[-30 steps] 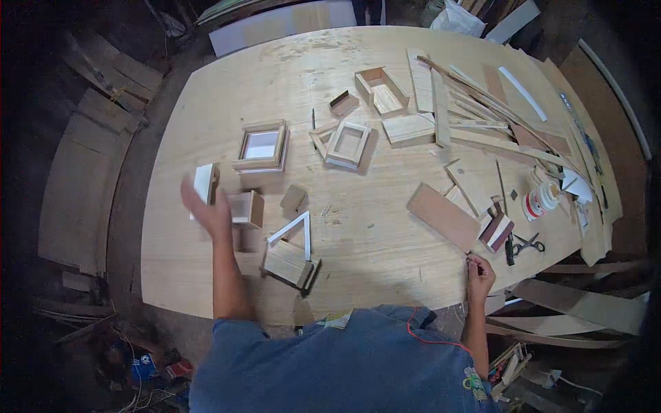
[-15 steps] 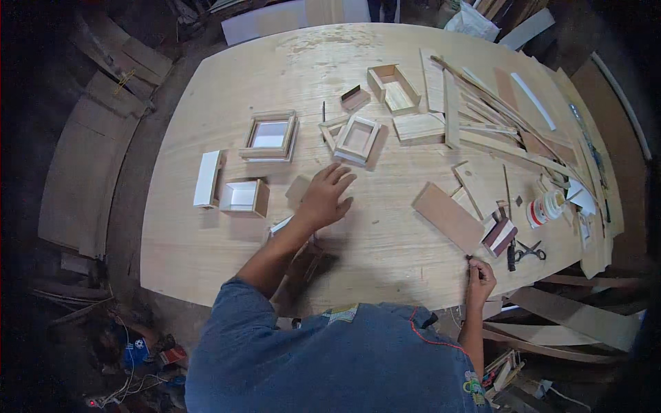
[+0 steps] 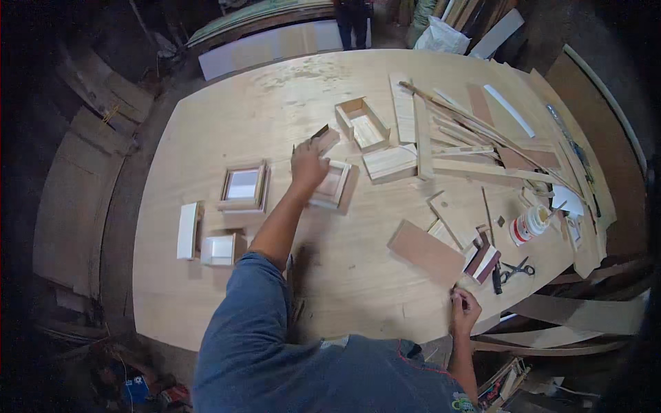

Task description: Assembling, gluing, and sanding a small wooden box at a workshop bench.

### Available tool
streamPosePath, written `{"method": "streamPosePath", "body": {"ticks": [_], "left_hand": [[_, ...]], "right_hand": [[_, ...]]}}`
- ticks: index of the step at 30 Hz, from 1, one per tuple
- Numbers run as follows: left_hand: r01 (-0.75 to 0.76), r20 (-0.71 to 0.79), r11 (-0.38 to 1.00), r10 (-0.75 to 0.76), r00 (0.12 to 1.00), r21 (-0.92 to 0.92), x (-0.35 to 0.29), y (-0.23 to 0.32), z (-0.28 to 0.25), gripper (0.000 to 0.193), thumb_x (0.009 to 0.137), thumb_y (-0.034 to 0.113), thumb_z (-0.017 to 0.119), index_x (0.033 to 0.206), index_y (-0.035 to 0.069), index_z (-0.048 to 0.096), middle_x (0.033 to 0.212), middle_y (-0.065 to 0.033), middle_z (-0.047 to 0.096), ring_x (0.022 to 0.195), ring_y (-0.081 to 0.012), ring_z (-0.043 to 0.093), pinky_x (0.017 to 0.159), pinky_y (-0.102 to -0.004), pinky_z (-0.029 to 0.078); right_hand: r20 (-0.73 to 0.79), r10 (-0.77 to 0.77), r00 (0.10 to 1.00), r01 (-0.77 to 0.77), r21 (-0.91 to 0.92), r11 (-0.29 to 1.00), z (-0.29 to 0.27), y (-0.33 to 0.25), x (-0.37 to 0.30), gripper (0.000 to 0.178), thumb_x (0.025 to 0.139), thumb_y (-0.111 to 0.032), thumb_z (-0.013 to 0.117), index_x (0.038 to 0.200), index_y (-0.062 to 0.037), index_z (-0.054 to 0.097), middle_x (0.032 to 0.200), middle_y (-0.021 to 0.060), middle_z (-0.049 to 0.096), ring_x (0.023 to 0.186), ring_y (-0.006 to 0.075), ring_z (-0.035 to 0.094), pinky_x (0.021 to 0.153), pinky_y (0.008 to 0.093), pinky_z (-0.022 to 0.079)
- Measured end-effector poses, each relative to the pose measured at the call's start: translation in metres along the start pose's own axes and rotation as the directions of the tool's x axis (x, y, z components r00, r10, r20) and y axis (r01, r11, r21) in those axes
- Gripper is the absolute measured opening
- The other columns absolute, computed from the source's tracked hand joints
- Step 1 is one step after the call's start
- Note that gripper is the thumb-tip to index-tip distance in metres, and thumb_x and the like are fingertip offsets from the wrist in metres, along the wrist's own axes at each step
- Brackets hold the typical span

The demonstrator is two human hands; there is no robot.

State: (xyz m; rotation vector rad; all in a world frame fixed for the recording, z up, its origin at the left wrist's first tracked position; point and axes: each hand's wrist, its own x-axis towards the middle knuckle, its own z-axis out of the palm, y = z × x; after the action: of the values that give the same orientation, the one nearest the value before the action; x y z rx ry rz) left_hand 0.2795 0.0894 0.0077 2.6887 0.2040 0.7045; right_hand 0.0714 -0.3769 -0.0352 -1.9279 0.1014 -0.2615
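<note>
My left hand (image 3: 309, 165) reaches out over the small wooden frames near the table's middle. Its fingertips are beside a small brown block with a dark edge (image 3: 328, 140); whether they grip anything I cannot tell. Under and beside that hand lies a light wooden frame (image 3: 335, 186), partly covered. At the table's near right edge my right hand (image 3: 466, 311) is closed in a pinch, with a small dark tip showing at its fingers. Just beyond it lie a brown flat panel (image 3: 425, 252) and a maroon and white folded piece (image 3: 484, 257).
An open wooden box (image 3: 363, 124) stands beyond the left hand. A framed box (image 3: 244, 187) and white-topped boxes (image 3: 187, 231) sit at left. At right are wood strips (image 3: 475, 170), a white glue tub (image 3: 529, 226) and scissors (image 3: 518, 269). A person (image 3: 351, 24) stands beyond the far edge.
My left hand has moved forward to the small brown block, covering part of the frames. My right hand stays pinched by the panel's near corner. The whole view has shifted.
</note>
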Motion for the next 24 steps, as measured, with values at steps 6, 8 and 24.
{"method": "streamPosePath", "body": {"ticks": [6,8,24], "left_hand": [[-0.126,-0.005,0.990,0.127,0.992,0.063,0.056,0.016,0.028,0.069,0.072,0.031,0.071,0.128,0.004,0.042,0.119,-0.0220,0.052,0.110,-0.0367,0.050,0.091,-0.0438,0.044],[-0.008,0.051,1.000,0.009,0.999,-0.020,0.073,0.027,0.040,0.071,0.073,0.033,0.070,0.129,0.004,0.040,0.116,-0.0234,0.053,0.106,-0.0377,0.053,0.087,-0.0445,0.045],[0.155,0.156,0.988,-0.155,0.976,0.014,0.124,0.037,0.076,0.061,0.075,0.008,0.052,0.134,0.007,0.038,0.084,-0.0250,0.063,0.078,-0.0401,0.063,0.070,-0.0471,0.051]], "right_hand": [[0.036,0.000,0.999,0.002,-0.057,0.998,-0.003,-0.001,0.001,0.012,0.080,-0.001,0.059,0.089,0.0017,0.066,0.079,0.0083,0.063,0.071,0.0138,0.059,0.067,0.0248,0.047],[0.020,-0.024,1.000,0.025,-0.077,0.997,-0.003,-0.004,0.001,0.012,0.078,0.000,0.059,0.088,0.0015,0.066,0.078,0.0080,0.063,0.070,0.0135,0.058,0.065,0.0244,0.046],[-0.038,-0.019,0.999,0.015,-0.090,0.996,0.000,-0.006,-0.002,0.010,0.076,-0.004,0.062,0.083,0.0018,0.067,0.073,0.0092,0.063,0.060,0.0120,0.057,0.054,0.0233,0.044]]}}
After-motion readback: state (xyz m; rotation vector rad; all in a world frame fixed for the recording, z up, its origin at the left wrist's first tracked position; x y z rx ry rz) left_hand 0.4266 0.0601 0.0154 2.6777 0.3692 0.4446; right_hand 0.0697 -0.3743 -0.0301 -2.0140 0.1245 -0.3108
